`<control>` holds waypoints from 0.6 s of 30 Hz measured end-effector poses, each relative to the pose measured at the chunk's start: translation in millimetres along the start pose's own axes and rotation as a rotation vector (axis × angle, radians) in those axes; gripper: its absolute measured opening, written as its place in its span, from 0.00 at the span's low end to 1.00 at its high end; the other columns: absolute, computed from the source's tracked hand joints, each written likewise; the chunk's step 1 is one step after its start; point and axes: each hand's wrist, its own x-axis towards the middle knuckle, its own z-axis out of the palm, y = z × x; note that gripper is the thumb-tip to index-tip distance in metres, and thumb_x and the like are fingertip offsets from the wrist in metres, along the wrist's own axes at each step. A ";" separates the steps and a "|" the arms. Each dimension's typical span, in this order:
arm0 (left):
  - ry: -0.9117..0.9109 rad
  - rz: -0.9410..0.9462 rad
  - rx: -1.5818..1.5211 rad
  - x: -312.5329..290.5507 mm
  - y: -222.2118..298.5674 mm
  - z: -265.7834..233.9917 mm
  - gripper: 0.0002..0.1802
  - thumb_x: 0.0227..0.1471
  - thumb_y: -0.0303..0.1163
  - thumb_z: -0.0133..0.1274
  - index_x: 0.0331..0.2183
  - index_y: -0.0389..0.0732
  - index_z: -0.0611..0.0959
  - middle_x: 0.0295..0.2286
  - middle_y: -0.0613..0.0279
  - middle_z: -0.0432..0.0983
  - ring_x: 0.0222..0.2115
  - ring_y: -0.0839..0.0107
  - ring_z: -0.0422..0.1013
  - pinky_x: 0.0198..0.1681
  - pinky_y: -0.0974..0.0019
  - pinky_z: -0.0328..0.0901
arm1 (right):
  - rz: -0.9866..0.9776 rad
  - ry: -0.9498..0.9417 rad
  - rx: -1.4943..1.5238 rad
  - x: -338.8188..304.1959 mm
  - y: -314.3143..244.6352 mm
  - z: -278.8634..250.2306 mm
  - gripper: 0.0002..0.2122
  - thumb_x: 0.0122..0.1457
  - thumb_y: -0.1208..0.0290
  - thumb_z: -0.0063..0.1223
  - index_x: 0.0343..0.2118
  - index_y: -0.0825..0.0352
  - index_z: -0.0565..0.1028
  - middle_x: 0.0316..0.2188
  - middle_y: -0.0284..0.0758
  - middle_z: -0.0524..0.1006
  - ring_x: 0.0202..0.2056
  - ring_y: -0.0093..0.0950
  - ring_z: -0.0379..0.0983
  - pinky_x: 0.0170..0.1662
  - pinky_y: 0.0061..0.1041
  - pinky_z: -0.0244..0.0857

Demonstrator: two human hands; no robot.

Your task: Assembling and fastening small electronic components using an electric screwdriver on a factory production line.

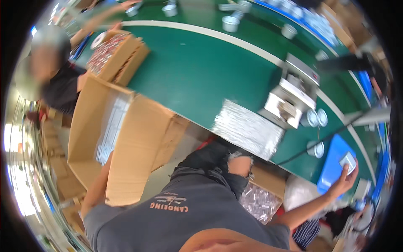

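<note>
My left forearm point(97, 185) reaches into the big open cardboard box point(140, 147) on the left. The box's flap hides that hand's fingers. Inside the box, a stack of whitish flat pieces in clear wrap point(113, 126) shows. Over on the right, my right hand point(346, 179) grips a small white block-shaped thing with a grey face point(347, 162), thumb against its near side. It is held over a blue plastic tray point(329, 164). White round tubs point(315, 149) stand left of the tray.
A silver foil-like sheet point(247, 128) lies at the green table's point(197, 71) near edge, beside a metal machine point(289, 96). A black cable point(310, 146) crosses the table. Another person point(61, 90) is at the far left, near a carton of small red-and-silver pieces point(110, 52). A box of clear pieces point(260, 201) sits below.
</note>
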 end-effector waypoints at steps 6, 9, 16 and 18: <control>0.116 0.315 0.019 112.4 160.4 -69.1 0.25 0.48 0.35 0.64 0.48 0.35 0.80 0.39 0.51 0.81 0.41 0.58 0.77 0.46 0.58 0.69 | -0.263 -0.310 -0.057 -91.9 -92.4 44.1 0.48 0.30 0.33 0.70 0.47 0.74 0.80 0.41 0.43 0.74 0.43 0.39 0.71 0.46 0.36 0.65; 0.572 0.375 -0.359 70.7 176.8 -109.8 0.10 0.61 0.30 0.58 0.42 0.34 0.83 0.35 0.62 0.81 0.39 0.72 0.75 0.43 0.65 0.70 | -0.275 -0.673 0.146 -99.2 -112.1 85.1 0.42 0.28 0.58 0.81 0.51 0.73 0.78 0.42 0.42 0.78 0.44 0.34 0.75 0.45 0.32 0.68; -0.096 0.464 -1.264 9.5 456.5 -16.4 0.14 0.59 0.34 0.57 0.44 0.41 0.74 0.29 0.67 0.73 0.27 0.76 0.69 0.32 0.68 0.66 | 0.026 -0.585 0.930 -162.5 -110.9 162.0 0.39 0.40 0.75 0.78 0.57 0.73 0.69 0.51 0.50 0.74 0.55 0.39 0.72 0.57 0.38 0.66; -0.527 0.734 -1.573 24.9 503.3 24.3 0.21 0.58 0.28 0.55 0.52 0.37 0.71 0.40 0.59 0.73 0.38 0.70 0.70 0.42 0.63 0.66 | -0.011 -0.611 0.825 -166.5 -132.5 175.8 0.36 0.41 0.77 0.77 0.57 0.74 0.71 0.53 0.49 0.73 0.55 0.40 0.72 0.59 0.39 0.64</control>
